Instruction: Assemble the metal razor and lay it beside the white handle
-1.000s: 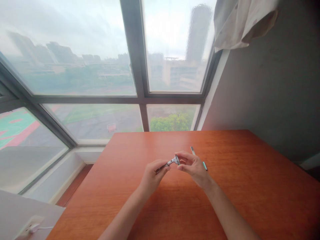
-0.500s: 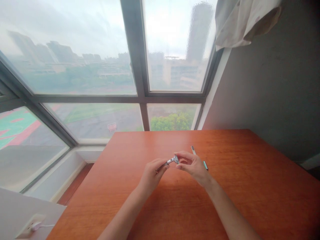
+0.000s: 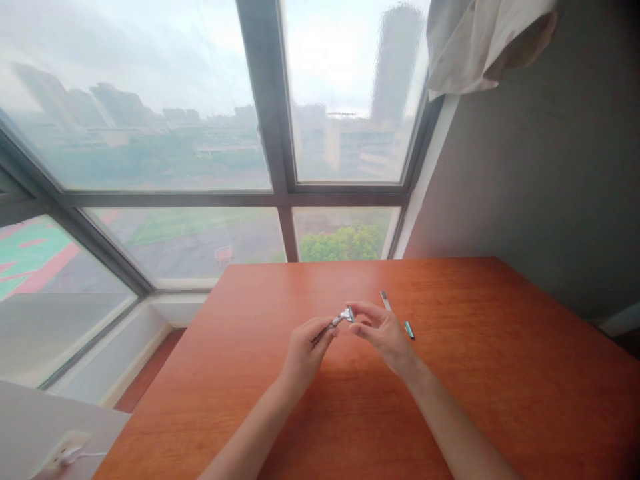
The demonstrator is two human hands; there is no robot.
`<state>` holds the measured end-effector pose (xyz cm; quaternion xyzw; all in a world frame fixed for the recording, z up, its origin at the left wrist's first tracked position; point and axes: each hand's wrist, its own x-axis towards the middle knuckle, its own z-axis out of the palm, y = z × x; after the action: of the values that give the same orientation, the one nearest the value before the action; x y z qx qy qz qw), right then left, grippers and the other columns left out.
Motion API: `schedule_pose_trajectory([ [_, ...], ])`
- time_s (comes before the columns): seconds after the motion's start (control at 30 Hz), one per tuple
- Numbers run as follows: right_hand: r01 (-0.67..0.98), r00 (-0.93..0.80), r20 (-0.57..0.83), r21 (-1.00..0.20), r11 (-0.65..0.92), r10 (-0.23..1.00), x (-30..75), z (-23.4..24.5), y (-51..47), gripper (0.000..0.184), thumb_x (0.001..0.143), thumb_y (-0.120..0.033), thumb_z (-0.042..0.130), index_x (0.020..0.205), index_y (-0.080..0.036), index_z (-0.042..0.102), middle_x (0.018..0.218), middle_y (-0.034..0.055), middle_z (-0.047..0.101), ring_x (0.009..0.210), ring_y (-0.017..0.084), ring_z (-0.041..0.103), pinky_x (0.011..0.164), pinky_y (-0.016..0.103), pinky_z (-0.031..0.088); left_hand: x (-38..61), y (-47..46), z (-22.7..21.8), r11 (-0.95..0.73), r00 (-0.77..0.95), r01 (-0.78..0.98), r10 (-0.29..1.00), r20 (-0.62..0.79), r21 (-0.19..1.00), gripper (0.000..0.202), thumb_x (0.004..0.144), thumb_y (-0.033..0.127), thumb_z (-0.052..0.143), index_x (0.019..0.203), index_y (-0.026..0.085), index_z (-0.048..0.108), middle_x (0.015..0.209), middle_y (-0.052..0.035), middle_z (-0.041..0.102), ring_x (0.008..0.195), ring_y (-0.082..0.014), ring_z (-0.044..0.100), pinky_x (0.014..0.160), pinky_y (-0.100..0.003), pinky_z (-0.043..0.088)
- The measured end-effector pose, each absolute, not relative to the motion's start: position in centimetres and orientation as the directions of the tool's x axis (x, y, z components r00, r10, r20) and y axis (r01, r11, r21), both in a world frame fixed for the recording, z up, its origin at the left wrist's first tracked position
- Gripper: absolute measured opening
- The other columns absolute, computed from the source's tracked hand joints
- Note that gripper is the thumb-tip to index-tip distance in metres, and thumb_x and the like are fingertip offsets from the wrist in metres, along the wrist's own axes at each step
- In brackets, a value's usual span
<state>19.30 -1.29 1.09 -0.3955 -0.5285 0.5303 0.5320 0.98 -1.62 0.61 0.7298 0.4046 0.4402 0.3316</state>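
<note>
My left hand [image 3: 306, 347] is closed round the handle of a small silver razor [image 3: 341, 318], held just above the orange wooden table [image 3: 500, 373]. My right hand [image 3: 379, 331] pinches the razor's head with thumb and fingertips. Behind my right hand a thin stick-like item with a grey end [image 3: 385, 299] and a teal end [image 3: 409, 329] lies on the table, its middle hidden by the hand.
Large windows [image 3: 200, 133] rise beyond the table's far edge. A grey wall [image 3: 540, 167] stands at the right, with a pale cloth [image 3: 480, 47] hanging above. At the lower left a white socket with a plug [image 3: 63, 455] sits on a white ledge.
Both hands with the razor have shifted slightly left and away; the right fingers have adjusted their pinch on the razor head. The stick on the table has not moved.
</note>
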Motion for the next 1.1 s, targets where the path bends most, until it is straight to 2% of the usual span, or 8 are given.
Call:
schedule_pose_trajectory([
  [0.3,0.045,-0.194,0.193,-0.978,0.206,0.962,20.4,1.6,-0.9,0.043,0.065,-0.035,0.079,0.105,-0.023,0.070,0.100,0.0054,0.065,0.092,0.019,0.059,0.070,0.028,0.051,0.6,-1.4,1.2,-0.464,0.349,0.361,0.872,0.344,0.809,0.023,0.089,0.032,0.053,0.086,0.016,0.070,0.067,-0.0021,0.061,0.060,-0.0144,0.049,0.058,-0.023,0.037],
  [0.47,-0.016,-0.177,0.135,-0.991,0.135,0.975,20.7,1.9,-1.1,0.044,0.067,-0.035,0.078,0.108,-0.024,0.068,0.102,0.0047,0.064,0.082,0.016,0.061,0.073,0.030,0.052,1.1,-1.5,1.1,-0.399,0.299,0.277,0.900,0.317,0.874,0.024,0.087,0.033,0.055,0.082,0.015,0.069,0.077,-0.0052,0.066,0.069,-0.0170,0.055,0.063,-0.024,0.041],
  [0.67,-0.021,-0.188,0.108,-0.994,0.106,0.976,20.9,1.9,-1.1,0.044,0.068,-0.034,0.077,0.109,-0.023,0.066,0.097,0.0035,0.064,0.075,0.014,0.061,0.071,0.028,0.050,1.2,-1.4,0.8,-0.367,0.288,0.226,0.910,0.298,0.902,0.022,0.086,0.032,0.057,0.081,0.015,0.069,0.078,-0.0048,0.066,0.070,-0.0167,0.055,0.065,-0.023,0.042],
  [0.8,-0.028,-0.193,0.109,-0.994,0.106,0.975,20.9,2.0,-1.1,0.044,0.067,-0.035,0.077,0.108,-0.022,0.066,0.096,0.0036,0.064,0.076,0.014,0.060,0.071,0.029,0.050,1.2,-1.4,0.7,-0.322,0.273,0.186,0.925,0.266,0.928,0.021,0.085,0.033,0.060,0.086,0.014,0.070,0.081,-0.0058,0.067,0.072,-0.0171,0.055,0.066,-0.024,0.043],
  [0.9,-0.067,-0.200,0.114,-0.993,0.102,0.973,20.8,2.2,-1.2,0.045,0.068,-0.035,0.077,0.109,-0.022,0.066,0.095,0.0035,0.064,0.076,0.014,0.060,0.071,0.029,0.049,1.3,-1.5,0.8,-0.279,0.260,0.137,0.936,0.238,0.950,0.025,0.083,0.035,0.062,0.091,0.014,0.070,0.078,-0.0050,0.065,0.069,-0.0161,0.054,0.062,-0.023,0.042],
  [1.1,-0.131,-0.195,0.149,-0.983,0.125,0.969,20.4,2.3,-1.4,0.041,0.070,-0.035,0.076,0.108,-0.022,0.065,0.097,0.0052,0.065,0.087,0.018,0.060,0.078,0.031,0.049,1.3,-1.6,0.8,-0.243,0.257,0.110,0.944,0.208,0.964,0.026,0.083,0.038,0.061,0.088,0.013,0.070,0.069,-0.0020,0.061,0.060,-0.0131,0.048,0.056,-0.022,0.038],
])
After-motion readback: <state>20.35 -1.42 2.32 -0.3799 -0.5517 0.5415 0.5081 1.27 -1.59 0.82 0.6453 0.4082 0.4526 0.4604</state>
